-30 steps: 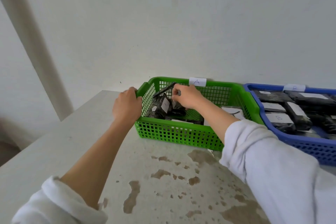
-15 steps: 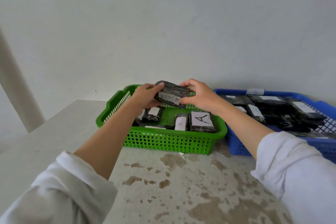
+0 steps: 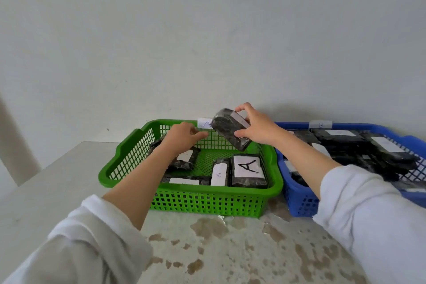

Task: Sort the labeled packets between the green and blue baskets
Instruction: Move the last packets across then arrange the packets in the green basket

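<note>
A person's right hand [image 3: 255,128] grips a black wrapped packet [image 3: 227,130] over the far right part of a green basket [image 3: 191,200], thumb curled under its lower end and fingers hooked over the top. The packet hangs tilted in the air, clear of the basket floor, and its white label faces the palm, so the writing cannot be read. The left hand [image 3: 182,138] hovers over the basket just beside the packet, fingers loosely extended and holding nothing.

In the green basket lie several more black packets, among them one with a large "A" label [image 3: 247,168], a narrower packet marked "A" [image 3: 219,174] touching its left side, and another with a white label [image 3: 184,181] along the near wall. A paper tag [image 3: 204,123] sits on the far rim. Just to the right stands a blue basket [image 3: 297,200] with its own rim tag [image 3: 320,124], filled with black labelled packets [image 3: 389,151]. Both baskets rest on a stained white table [image 3: 207,249] against a pale wall.
</note>
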Action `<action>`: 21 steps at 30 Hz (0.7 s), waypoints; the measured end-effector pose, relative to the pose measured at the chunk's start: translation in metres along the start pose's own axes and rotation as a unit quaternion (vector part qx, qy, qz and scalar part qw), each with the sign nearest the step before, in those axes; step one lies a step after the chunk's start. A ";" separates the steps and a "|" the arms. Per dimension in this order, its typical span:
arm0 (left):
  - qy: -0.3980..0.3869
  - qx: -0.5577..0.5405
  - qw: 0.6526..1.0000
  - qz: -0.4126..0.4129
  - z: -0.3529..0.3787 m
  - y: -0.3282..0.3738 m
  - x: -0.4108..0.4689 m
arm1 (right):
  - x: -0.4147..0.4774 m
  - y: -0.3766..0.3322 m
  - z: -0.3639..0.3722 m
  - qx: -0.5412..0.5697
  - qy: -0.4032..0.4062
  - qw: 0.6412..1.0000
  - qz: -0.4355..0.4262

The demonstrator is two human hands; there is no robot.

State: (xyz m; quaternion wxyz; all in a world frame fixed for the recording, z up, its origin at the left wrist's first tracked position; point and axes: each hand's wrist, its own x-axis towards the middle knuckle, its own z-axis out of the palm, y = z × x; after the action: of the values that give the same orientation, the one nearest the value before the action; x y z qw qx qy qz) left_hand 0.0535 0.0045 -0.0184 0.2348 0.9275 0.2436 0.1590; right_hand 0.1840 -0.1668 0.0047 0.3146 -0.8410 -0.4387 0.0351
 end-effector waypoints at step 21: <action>-0.154 -0.005 0.978 -0.138 0.011 -0.039 0.015 | 0.040 0.017 0.019 -0.248 -0.169 0.953 -0.033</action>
State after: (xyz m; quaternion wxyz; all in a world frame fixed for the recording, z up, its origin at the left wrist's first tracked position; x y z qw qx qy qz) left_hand 0.0554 0.0380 -0.0444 0.2942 0.8972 0.3290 -0.0184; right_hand 0.2142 -0.1337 -0.0115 0.0186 -0.8591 -0.5083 0.0566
